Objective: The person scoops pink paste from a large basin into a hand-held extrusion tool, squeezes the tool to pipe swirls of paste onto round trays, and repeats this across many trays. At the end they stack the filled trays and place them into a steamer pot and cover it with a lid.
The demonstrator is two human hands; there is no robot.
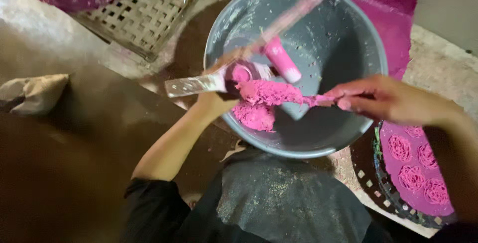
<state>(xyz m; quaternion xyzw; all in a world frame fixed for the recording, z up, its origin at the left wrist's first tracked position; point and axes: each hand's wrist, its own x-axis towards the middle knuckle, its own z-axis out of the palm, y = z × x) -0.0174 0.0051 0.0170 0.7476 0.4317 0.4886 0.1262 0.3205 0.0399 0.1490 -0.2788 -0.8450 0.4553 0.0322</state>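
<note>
The left hand, arm bent inward, grips a dough press over the grey basin. The right hand pinches a spatula lying roughly level, its tip pointing left into pink dough.

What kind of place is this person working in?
Probably a small home or village food workshop, with work done low, near the ground. A grey basin holds pink dough, little pink noodle nests sit on a round tray, and a woven bamboo rack lies nearby.

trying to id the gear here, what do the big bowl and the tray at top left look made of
Bowl: looks like plastic or enamelled metal, smooth matte grey-blue with a thin even rim; cannot tell which. Tray: woven cane or bamboo strips, pale, open lattice.
</note>
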